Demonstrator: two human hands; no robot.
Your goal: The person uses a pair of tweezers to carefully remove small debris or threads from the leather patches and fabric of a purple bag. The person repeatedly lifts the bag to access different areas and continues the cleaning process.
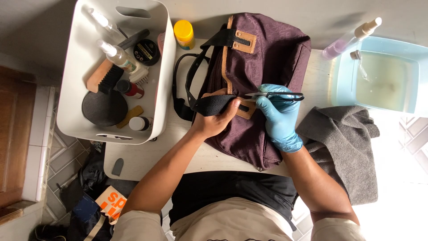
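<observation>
Bag: a dark purple fabric bag point(267, 62) lies flat at the centre of the small white table point(147, 156), reaching from the far edge to the near edge. It carries tan patches and black straps.
Left hand: the bare left hand point(216, 121) rests on the bag's near-left part. Its fingers pinch a black strap point(211, 105) against the fabric, just beside a tan patch point(245, 109).
Right hand: the right hand point(278, 117) wears a light blue glove. It grips a slim dark-handled tool point(278, 95), closed around the handle. The tool lies level across the bag, its tip pointing toward the strap and tan patch. What kind of tool it is cannot be told.
Grey cloth: a crumpled grey cloth point(343, 143) lies at the table's right edge, touching the right forearm and hanging over the near edge.
Basin: a light blue basin point(343, 71) of cloudy liquid stands at the far right corner. A spray bottle point(350, 40) of pale purple liquid leans against its far-left rim.
White bin: a white plastic bin point(73, 67) stands at the table's left edge. It holds a wooden brush point(104, 76), spray bottles, a round black tin point(146, 51) and small jars.
Yellow-capped jar: a yellow-capped jar point(184, 33) stands between the bin and the bag, at the far edge.
</observation>
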